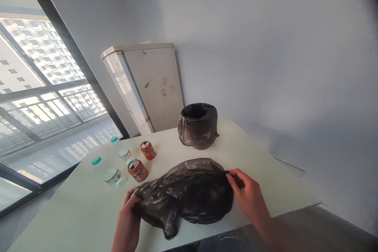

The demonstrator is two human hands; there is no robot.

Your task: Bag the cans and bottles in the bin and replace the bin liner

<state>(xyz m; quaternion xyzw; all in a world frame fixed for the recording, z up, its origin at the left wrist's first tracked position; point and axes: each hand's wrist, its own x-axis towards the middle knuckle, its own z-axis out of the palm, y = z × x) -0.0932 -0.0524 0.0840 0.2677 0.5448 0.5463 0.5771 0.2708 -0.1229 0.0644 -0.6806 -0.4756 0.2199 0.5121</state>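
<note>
A black plastic garbage bag (191, 193), thin and crumpled, is stretched between my two hands above the near edge of the table. My left hand (128, 212) grips its left end, thumb on top and fingers curled behind. On the other side, my right hand (243, 187) pinches the bag's upper right corner between thumb and fingers. The bag's right part bulges round and dark, and a twisted tail hangs at the lower middle. Whether anything lies inside cannot be made out.
Behind the bag stands a bin (198, 128) lined with another black bag. Two orange cans (138, 170) and two clear bottles (110, 173) with green caps stand left on the white table (71, 208). A fridge (156, 86) stands beyond, near a window (50, 63).
</note>
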